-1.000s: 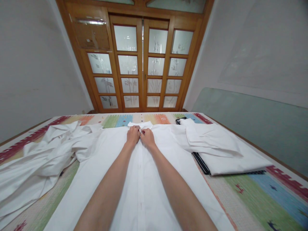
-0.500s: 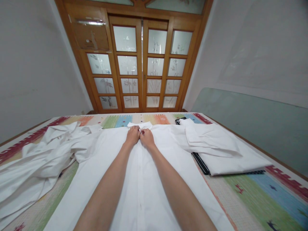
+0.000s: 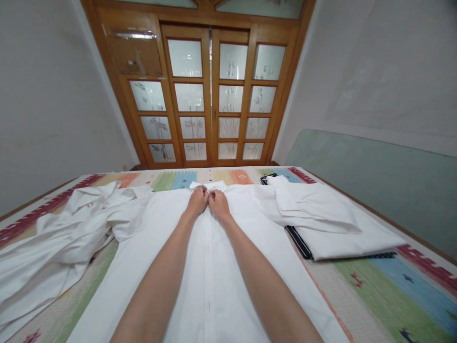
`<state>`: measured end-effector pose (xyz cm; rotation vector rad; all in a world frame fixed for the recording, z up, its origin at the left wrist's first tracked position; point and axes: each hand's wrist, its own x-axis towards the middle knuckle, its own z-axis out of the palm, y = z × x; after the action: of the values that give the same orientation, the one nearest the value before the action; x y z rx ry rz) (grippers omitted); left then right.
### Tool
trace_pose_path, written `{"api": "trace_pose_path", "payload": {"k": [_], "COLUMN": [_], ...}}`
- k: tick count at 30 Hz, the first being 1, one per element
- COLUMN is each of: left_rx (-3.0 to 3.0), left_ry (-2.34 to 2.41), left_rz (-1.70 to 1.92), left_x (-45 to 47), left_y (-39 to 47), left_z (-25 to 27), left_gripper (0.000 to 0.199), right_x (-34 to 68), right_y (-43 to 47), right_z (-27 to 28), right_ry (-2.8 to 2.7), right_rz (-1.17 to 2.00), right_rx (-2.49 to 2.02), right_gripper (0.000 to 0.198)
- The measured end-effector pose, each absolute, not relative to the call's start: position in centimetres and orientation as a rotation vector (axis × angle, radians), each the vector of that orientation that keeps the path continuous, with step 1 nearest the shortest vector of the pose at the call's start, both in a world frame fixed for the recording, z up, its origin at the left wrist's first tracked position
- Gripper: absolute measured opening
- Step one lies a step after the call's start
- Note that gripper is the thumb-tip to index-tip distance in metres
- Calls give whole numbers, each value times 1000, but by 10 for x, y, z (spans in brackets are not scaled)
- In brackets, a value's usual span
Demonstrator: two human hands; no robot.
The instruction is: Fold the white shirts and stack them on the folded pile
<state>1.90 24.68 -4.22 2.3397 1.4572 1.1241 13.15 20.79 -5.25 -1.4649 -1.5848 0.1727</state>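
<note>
Hardly anything has moved since half a second earlier: both hands stay at the top of the same garment, their fingers only slightly shifted. Seen from the head camera, a white shirt [image 3: 228, 286] lies front up and spread out on a bed-like surface under a patterned sheet [image 3: 378, 286], its collar [image 3: 218, 185] near the far edge and its body widening toward the near edge. It is plain, smooth and flat across the chest, with faint creases. Down its middle runs a straight placket [image 3: 209, 267], marked by small upright slits like buttonholes. Left hand [image 3: 198, 200] and right hand [image 3: 218, 204] meet just below the collar, fingertips bent inward and pinching the fabric between them; the exact bit they grip is too small to make out. Toward the left edge spreads rumpled white cloth [image 3: 71, 252], in deep soft folds; whether all of it is sleeve, I cannot tell. Near the right edge, creased white fabric lies over a flatter folded white cloth [image 3: 342, 247], with a black band [image 3: 299, 242] lined in white showing beside it. Striped green, blue, orange and dark red areas colour the sheet.
</note>
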Motion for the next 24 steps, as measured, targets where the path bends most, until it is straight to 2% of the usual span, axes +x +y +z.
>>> {"api": "trace_pose_path", "payload": {"k": [10,14,18,24], "left_rx": [2147,2141,2194,2312], "left_ry": [1335,1301,1316,1281], "left_rz": [1147,1062,1159,1167], "left_x": [15,15,14,15], "left_y": [243,241,240,240], "left_z": [-35,-33,-32,-34], "left_gripper": [14,16,15,7], "right_x": [134,134,133,134], "right_y": [210,213,215,216], "right_z": [-55,-58,-58,-54], "right_ry": [-1575,-1577,-1503,-1422], "right_rz": [201,222,227,245], "right_rx": [-1455,-1474,-1489,-1499], "right_gripper": [9,15,23,21]}}
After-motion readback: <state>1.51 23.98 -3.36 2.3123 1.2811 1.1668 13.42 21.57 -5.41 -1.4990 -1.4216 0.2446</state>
